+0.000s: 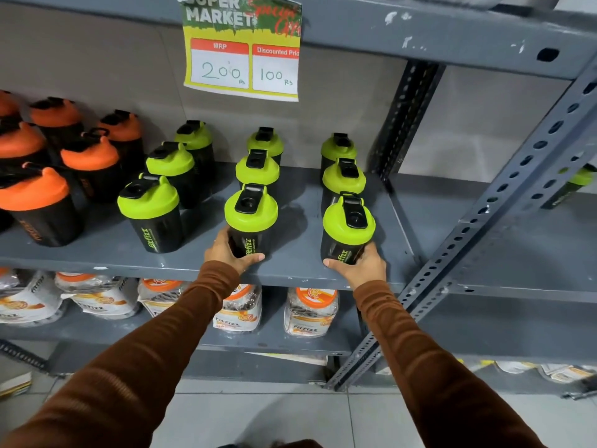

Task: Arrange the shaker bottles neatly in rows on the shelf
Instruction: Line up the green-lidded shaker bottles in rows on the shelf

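Black shaker bottles with green lids stand in three rows running front to back on the grey shelf (290,266). My left hand (226,253) grips the base of the front bottle of the middle row (251,215). My right hand (361,265) grips the base of the front bottle of the right row (349,226). Both bottles stand upright on the shelf near its front edge. The left green row starts with a bottle (150,208) standing free. Orange-lidded shakers (35,195) fill the shelf's left end.
A price sign (242,59) hangs from the shelf above. A perforated steel upright (504,202) slants past the shelf's right end. Packaged jars (310,312) sit on the shelf below. One more green-lidded bottle (575,185) lies on the neighbouring rack at right.
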The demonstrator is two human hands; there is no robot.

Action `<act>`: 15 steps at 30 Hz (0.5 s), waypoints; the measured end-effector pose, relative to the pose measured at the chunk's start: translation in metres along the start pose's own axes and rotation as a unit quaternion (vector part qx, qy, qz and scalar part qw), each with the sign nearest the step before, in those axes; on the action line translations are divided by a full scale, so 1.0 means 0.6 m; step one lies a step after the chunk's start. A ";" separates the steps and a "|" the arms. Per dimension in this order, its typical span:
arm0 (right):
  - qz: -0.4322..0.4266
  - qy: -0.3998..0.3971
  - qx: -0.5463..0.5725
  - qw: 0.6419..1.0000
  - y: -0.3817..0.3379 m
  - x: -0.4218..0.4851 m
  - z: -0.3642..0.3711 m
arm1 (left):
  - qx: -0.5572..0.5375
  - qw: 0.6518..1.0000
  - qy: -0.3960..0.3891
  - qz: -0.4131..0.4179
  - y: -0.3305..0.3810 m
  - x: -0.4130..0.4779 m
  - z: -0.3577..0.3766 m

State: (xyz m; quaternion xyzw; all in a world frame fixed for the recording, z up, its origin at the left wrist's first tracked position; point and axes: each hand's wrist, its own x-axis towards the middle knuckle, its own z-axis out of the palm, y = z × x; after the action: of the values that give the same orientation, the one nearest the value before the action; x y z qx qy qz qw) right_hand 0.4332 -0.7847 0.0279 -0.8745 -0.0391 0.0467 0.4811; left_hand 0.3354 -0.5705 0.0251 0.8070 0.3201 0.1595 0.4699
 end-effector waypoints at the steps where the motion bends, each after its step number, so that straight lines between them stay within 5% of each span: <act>1: 0.000 -0.002 0.001 1.000 0.001 0.001 0.000 | 0.000 1.000 -0.002 0.000 0.000 -0.001 0.000; 15: -0.009 -0.016 0.005 1.000 0.011 -0.008 0.000 | 0.039 0.999 -0.018 0.003 0.004 -0.007 -0.004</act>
State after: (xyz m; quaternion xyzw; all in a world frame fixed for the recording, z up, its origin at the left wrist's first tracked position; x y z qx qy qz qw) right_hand 0.4286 -0.7891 0.0225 -0.8710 -0.0542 0.0565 0.4850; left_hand 0.3316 -0.5725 0.0283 0.8283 0.3151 0.1339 0.4434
